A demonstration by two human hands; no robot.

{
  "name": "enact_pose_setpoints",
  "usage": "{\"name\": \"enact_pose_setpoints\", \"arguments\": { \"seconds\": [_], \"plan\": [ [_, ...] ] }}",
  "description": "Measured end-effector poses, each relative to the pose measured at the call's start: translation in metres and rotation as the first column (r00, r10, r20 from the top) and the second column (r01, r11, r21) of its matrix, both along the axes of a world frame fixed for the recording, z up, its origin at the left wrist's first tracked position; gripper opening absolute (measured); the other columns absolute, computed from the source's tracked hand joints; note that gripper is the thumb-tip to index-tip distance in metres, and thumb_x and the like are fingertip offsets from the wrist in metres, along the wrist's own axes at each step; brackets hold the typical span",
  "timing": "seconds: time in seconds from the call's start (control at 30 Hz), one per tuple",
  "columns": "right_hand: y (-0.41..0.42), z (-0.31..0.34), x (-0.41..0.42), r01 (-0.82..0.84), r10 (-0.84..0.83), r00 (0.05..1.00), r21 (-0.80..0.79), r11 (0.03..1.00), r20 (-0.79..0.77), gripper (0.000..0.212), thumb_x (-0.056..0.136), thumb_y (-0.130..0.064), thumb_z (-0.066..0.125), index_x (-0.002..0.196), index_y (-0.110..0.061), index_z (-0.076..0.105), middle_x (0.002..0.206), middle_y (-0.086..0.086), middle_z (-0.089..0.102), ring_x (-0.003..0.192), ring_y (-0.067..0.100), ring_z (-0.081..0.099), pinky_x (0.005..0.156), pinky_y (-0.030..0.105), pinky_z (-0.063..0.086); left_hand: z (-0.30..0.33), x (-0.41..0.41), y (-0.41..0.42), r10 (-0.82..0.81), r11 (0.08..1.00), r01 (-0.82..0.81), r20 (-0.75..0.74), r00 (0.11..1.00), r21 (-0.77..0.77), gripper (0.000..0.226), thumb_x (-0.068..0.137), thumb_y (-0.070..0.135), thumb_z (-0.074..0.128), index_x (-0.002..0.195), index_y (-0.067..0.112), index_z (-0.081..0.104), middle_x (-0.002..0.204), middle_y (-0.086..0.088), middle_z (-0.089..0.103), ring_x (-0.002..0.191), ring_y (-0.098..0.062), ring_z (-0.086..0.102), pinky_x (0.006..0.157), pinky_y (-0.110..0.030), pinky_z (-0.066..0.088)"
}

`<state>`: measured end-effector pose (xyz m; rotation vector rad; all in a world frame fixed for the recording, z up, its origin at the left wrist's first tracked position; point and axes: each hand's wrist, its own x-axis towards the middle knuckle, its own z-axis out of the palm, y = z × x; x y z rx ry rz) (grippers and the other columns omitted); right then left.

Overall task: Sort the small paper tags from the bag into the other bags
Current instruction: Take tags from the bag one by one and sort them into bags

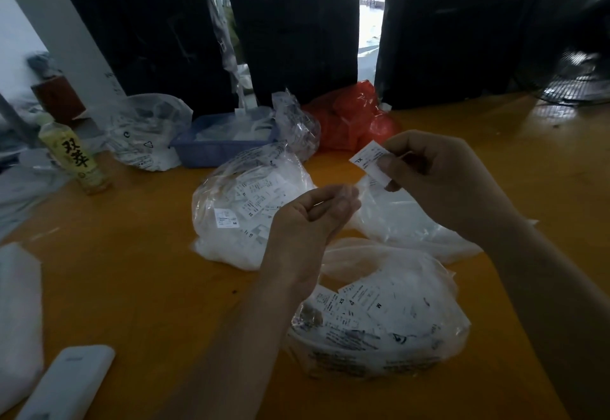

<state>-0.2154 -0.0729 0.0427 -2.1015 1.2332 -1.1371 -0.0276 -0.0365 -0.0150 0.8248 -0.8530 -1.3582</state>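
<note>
On a yellow tabletop [132, 271] backed by black-wrapped bales, the right hand [439, 175] pinches an XL paper tag [368, 162] between curled fingers [386, 163], above a near-flat clear bag [406, 221]. The left hand [310, 221] grips that bag's mouth. Just beside them, two full bags [241, 208] [379, 324] show mixed XS, S and M tags, so most of the sorting appears left to do.
</note>
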Motion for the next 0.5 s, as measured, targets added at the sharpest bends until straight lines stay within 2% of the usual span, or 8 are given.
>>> {"name": "enact_pose_setpoints", "arguments": {
  "seconds": [0.07, 0.13, 0.2, 0.33, 0.43, 0.5],
  "plan": [
    [0.0013, 0.0009, -0.0005, 0.014, -0.022, 0.995, -0.085, 0.996, -0.100, 0.017, 0.099, -0.022, 0.063, 0.114, -0.021, 0.071, 0.092, -0.019, 0.066, 0.077, 0.003, 0.067, 0.069, 0.015, 0.055, -0.0001, 0.0003, -0.0001, -0.005, 1.000, 0.005, 0.013, 1.000, 0.000, 0.046, 0.070, 0.021, 0.082, 0.114, 0.009, 0.072, 0.113, -0.012, 0.079, 0.112, -0.022, 0.074, 0.091, -0.023, 0.059],
    [0.0023, 0.0020, -0.0007, 0.006, -0.040, 0.981, -0.179, 0.984, -0.189, 0.019, 0.098, -0.019, 0.064, 0.115, -0.019, 0.073, 0.091, -0.024, 0.062, 0.078, -0.004, 0.063, 0.071, 0.008, 0.051, 0.0005, 0.0008, -0.0001, -0.011, 1.000, 0.011, 0.025, 1.000, -0.003, 0.047, 0.070, 0.022, 0.081, 0.114, 0.010, 0.072, 0.113, -0.011, 0.079, 0.113, -0.021, 0.074, 0.092, -0.023, 0.059],
    [0.0025, 0.0031, -0.0007, -0.005, -0.063, 0.962, -0.247, 0.969, -0.264, 0.019, 0.098, -0.015, 0.065, 0.115, -0.016, 0.074, 0.092, -0.020, 0.061, 0.078, -0.008, 0.056, 0.069, 0.003, 0.042, 0.0009, 0.0008, 0.0005, -0.009, 1.000, 0.009, 0.048, 0.999, -0.007, 0.046, 0.070, 0.024, 0.082, 0.113, 0.012, 0.072, 0.112, -0.009, 0.079, 0.113, -0.020, 0.074, 0.094, -0.023, 0.058],
    [0.0027, 0.0060, -0.0027, -0.044, -0.063, 0.925, -0.270, 0.962, -0.375, 0.019, 0.099, -0.013, 0.063, 0.114, -0.015, 0.074, 0.097, -0.008, 0.069, 0.080, 0.006, 0.058, 0.070, 0.008, 0.038, 0.0007, 0.0007, 0.0006, -0.003, 1.000, 0.003, 0.075, 0.997, -0.001, 0.041, 0.074, 0.025, 0.082, 0.112, 0.014, 0.074, 0.113, -0.008, 0.079, 0.114, -0.019, 0.073, 0.098, -0.028, 0.056],
    [0.0027, 0.0063, -0.0034, -0.054, -0.058, 0.917, -0.268, 0.962, -0.395, 0.019, 0.099, -0.013, 0.061, 0.114, -0.014, 0.073, 0.097, -0.004, 0.070, 0.081, 0.011, 0.061, 0.069, 0.015, 0.044, 0.0004, 0.0005, -0.0002, 0.003, 1.000, -0.003, 0.032, 0.999, 0.008, 0.038, 0.073, 0.025, 0.083, 0.108, 0.010, 0.077, 0.113, -0.013, 0.079, 0.113, -0.022, 0.074, 0.096, -0.028, 0.058],
    [0.0030, 0.0063, -0.0031, -0.033, -0.077, 0.933, -0.296, 0.955, -0.350, 0.019, 0.100, -0.013, 0.061, 0.114, -0.014, 0.073, 0.096, -0.009, 0.065, 0.080, 0.008, 0.058, 0.069, 0.013, 0.043, 0.0007, -0.0001, -0.0007, 0.012, 1.000, -0.012, -0.005, 1.000, 0.009, 0.036, 0.077, 0.025, 0.080, 0.108, 0.007, 0.078, 0.114, -0.015, 0.078, 0.112, -0.024, 0.074, 0.092, -0.024, 0.059]
  ]
}}
